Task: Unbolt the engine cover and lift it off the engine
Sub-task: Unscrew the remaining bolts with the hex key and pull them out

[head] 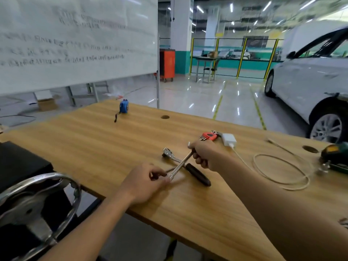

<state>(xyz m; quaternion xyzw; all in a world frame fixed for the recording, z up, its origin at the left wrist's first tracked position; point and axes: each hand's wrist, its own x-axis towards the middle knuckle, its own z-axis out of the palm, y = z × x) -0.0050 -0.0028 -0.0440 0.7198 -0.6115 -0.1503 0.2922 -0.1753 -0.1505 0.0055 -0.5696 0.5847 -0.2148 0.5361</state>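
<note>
Our left hand [146, 183] pinches the extension bar [181, 164] low and our right hand [204, 155] grips its top, probably readying it for the ratchet [197, 176] on the surface [113, 147]. No engine cover in view.

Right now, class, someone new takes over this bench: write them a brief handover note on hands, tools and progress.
Left hand pinches the lower end of the extension bar.
Right hand grips its upper end.
The ratchet lies on the table, under the bar.
Engine and cover are not in view.
Done: nothing shown. Left: unbolt the cover, lift it off.
</note>
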